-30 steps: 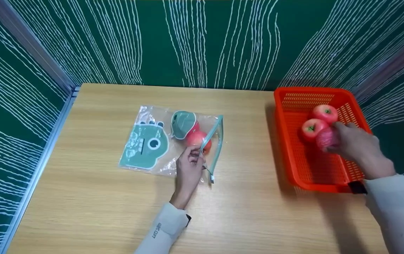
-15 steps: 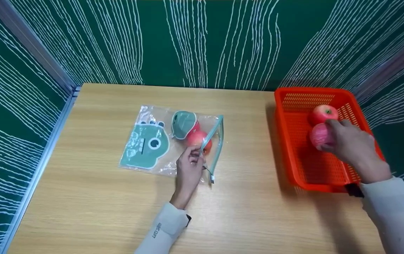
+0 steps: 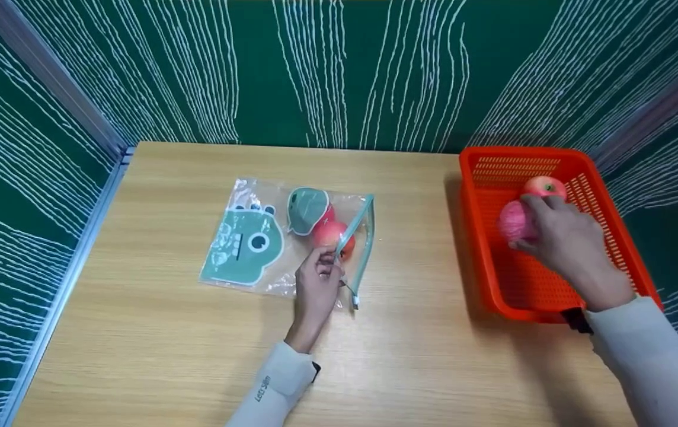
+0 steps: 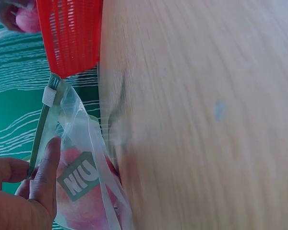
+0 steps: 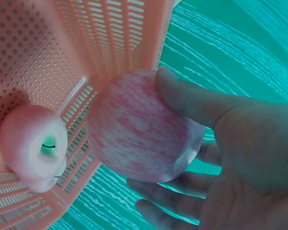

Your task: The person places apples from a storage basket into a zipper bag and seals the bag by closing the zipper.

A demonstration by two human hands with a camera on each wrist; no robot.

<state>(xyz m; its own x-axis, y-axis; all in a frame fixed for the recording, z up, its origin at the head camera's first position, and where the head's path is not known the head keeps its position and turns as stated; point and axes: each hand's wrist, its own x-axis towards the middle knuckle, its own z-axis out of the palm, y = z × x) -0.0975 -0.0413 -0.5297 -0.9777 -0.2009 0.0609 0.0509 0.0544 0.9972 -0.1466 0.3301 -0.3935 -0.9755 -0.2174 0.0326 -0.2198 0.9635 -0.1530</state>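
Note:
My right hand grips a pink-red apple above the red basket; the right wrist view shows the thumb on one side of this apple and fingers beneath it. Another apple sits in the basket, and the right wrist view shows part of one more apple behind it. At mid-table, my left hand pinches the green zip edge of a clear zip bag printed with a green monster, holding its mouth apart. Inside the bag are apples, partly hidden by a green print.
The red plastic basket stands at the table's right side, its mouth upward. A white zip slider sits at the end of the bag's edge. Green panels with white lines border the wooden table.
My right hand has lifted the apple and moved it leftward within the basket's outline, so it covers the apple that lay in front. My left hand and the bag have stayed put.

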